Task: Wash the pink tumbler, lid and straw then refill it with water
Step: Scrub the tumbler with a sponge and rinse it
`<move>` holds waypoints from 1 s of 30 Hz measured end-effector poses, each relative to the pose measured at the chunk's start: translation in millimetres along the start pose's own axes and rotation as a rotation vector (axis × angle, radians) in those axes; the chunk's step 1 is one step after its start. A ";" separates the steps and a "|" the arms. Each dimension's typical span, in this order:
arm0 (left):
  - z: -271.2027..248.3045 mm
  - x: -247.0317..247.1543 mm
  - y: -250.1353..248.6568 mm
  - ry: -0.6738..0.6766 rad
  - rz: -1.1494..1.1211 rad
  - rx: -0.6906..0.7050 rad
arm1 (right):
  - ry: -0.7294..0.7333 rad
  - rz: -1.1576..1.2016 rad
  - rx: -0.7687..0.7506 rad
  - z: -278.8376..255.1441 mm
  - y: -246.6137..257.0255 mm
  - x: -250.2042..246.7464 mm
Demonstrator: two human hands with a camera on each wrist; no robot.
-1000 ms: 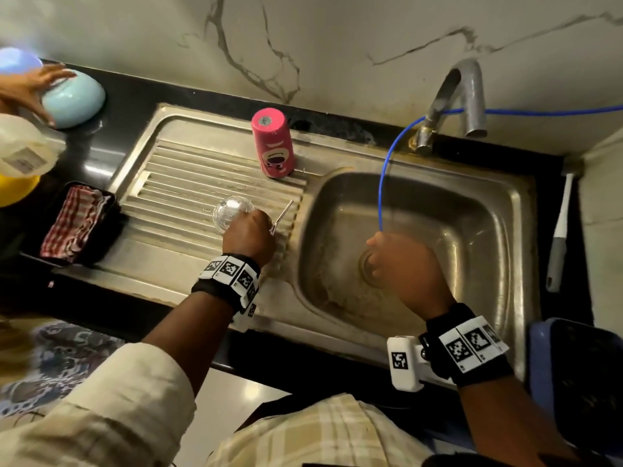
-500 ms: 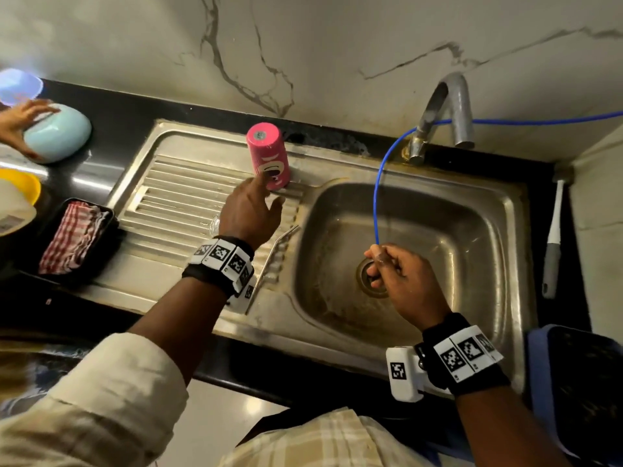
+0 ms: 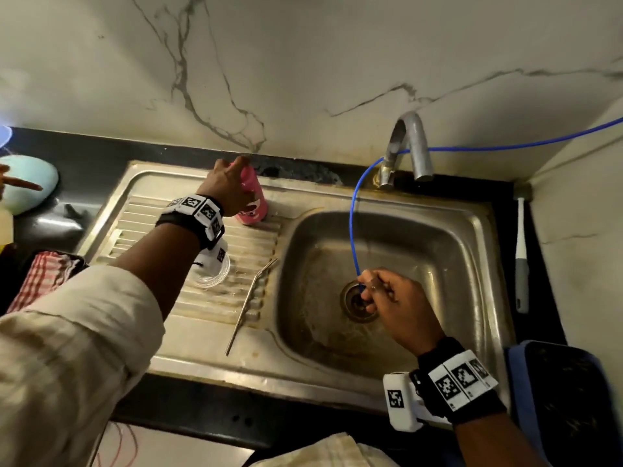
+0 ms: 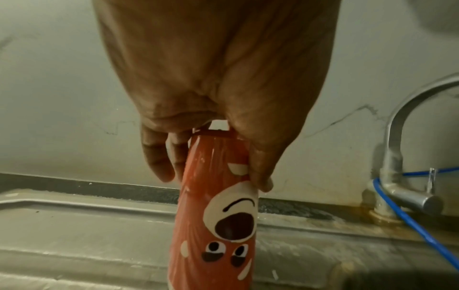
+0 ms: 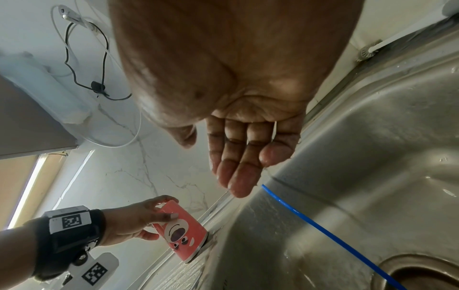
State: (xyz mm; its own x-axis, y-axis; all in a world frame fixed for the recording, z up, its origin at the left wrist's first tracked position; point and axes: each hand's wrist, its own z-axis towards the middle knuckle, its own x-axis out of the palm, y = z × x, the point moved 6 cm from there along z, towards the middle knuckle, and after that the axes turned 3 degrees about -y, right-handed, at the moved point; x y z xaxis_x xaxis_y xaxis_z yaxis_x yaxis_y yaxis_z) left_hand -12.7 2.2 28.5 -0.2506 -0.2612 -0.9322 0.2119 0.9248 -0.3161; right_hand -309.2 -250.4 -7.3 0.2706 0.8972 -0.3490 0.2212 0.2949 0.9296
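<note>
A steel sink (image 3: 478, 230) set in a black counter is filling the middle of the head view, under a veined marble wall, with its ribbed draining board (image 3: 151, 210) lying to the left of the basin. On that board the pink tumbler (image 3: 254, 197) is standing upside down near the top centre of the frame, and the left hand (image 3: 229, 187) is gripping it from above, fingers and thumb curling round its upper part. The clear lid (image 3: 210, 274) is resting on the ribs lower down, partly hidden under the left wrist, and the metal straw (image 3: 251, 303) is lying just right of it, along the basin's edge. Over the drain (image 3: 357, 299), the right hand (image 3: 394, 301) is hanging with fingers nearly straight in the right wrist view, holding nothing there. A blue tube (image 3: 352, 230) is running from the tap (image 3: 409, 146) down beside its fingertips; I cannot tell whether they are touching.
</note>
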 end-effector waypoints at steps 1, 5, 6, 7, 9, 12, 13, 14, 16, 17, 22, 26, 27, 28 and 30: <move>-2.1 -2.1 -1.2 -0.011 -0.024 -0.008 | -0.002 -0.006 0.000 0.2 -1.2 -2.2; -23.3 -25.3 -1.5 -0.217 -0.224 0.018 | -0.004 -0.054 -0.048 4.0 -3.1 -2.3; -32.3 -31.6 0.2 -0.283 -0.330 0.009 | -0.002 -0.060 -0.060 5.4 -2.4 0.0; -43.4 -34.5 1.7 -0.328 -0.458 -0.035 | -0.001 -0.058 -0.066 7.4 -1.3 2.7; -69.3 -29.1 -0.8 -0.370 -0.789 -0.145 | -0.004 -0.057 -0.083 13.5 3.4 9.5; -109.6 4.6 -16.6 -0.296 -1.194 -0.241 | -0.061 -0.132 -0.188 22.7 20.8 18.8; -121.5 20.8 -24.3 -0.221 -1.284 -0.260 | -0.088 -0.125 -0.210 25.6 26.1 21.7; -132.2 38.2 -33.3 -0.131 -1.377 -0.271 | -0.108 -0.090 -0.213 28.4 30.4 23.6; -151.8 66.7 -51.3 0.019 -1.536 -0.258 | -0.128 0.033 -0.177 32.4 37.5 26.1; -161.0 76.7 -59.0 0.063 -1.579 -0.256 | -0.122 0.104 -0.157 33.8 41.1 27.1; -185.0 103.6 -88.5 0.240 -1.463 -0.137 | -0.164 0.239 -0.068 33.0 48.0 14.2; -192.0 115.3 -121.8 0.359 -1.339 0.039 | -0.116 -0.001 -0.057 20.2 39.3 -6.5; -193.7 119.0 -128.3 0.339 -1.340 0.045 | -0.093 -0.029 -0.043 15.3 38.3 -11.8; -195.4 124.1 -135.6 0.331 -1.346 0.046 | -0.083 -0.025 -0.025 8.6 37.3 -19.6; -200.2 134.3 -154.4 0.356 -1.383 0.034 | -0.115 -0.017 0.005 -7.0 34.7 -41.1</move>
State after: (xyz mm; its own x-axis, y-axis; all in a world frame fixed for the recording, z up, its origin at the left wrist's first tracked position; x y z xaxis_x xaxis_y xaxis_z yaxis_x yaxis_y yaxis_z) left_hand -268.2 -120.3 -12.6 -0.4893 -0.8450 0.2159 -0.3734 -0.0207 -0.9274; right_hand -319.3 -274.8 40.1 0.3723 0.8485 -0.3760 0.2317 0.3074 0.9230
